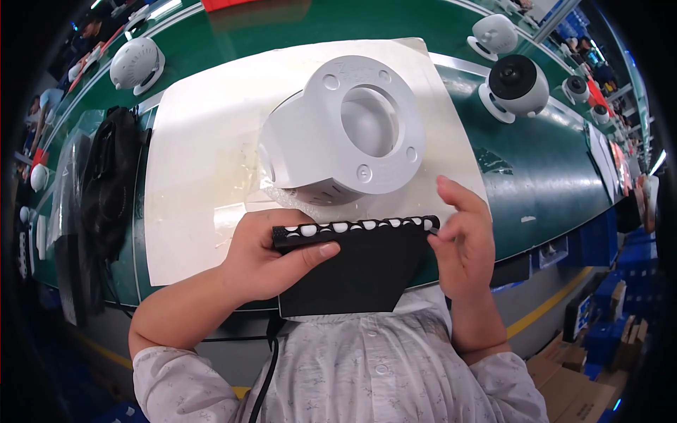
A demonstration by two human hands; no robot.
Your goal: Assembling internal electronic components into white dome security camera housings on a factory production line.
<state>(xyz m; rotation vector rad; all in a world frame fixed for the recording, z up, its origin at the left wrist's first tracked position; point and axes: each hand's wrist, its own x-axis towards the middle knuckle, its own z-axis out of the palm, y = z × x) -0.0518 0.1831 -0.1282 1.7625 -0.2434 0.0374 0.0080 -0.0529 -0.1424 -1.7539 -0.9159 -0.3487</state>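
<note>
Green bench (539, 173) | black panel (352, 278) was held at its near side | left hand (259, 254) clamped panel's left end | right hand (467, 236) half-curled at right end, hold unclear | apparently edge handling; next move seemingly needed steady left grip

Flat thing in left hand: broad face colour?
Broad face: black, best seen in the head view.

left grip (262, 252) — on black block (352, 278) | right grip (465, 240) — at its end | white housing (309, 134) beyond
</note>
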